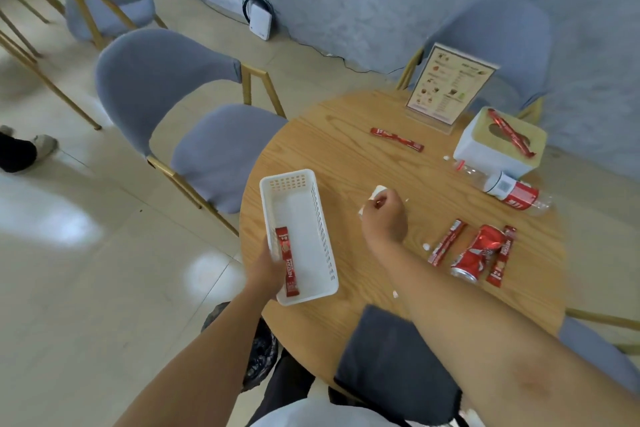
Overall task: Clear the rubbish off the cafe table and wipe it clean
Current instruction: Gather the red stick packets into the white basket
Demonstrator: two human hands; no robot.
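A round wooden table (346,156) carries the rubbish. My left hand (268,270) grips the near left rim of a white plastic basket (323,236), which holds one red coffee sachet (288,262). My right hand (384,215) is closed on a crumpled white tissue (377,190) at the table's middle. A crushed red can (476,255) lies to the right between two red sachets (446,242) (502,256). Another sachet (396,139) lies further back. An empty plastic bottle (502,188) lies on its side. A dark grey cloth (394,367) hangs over the near edge.
A white tissue box (485,152) with a sachet (510,132) on top stands at the back right, next to a menu stand (448,83). Small white scraps (426,246) dot the table. Blue chairs (194,114) surround it.
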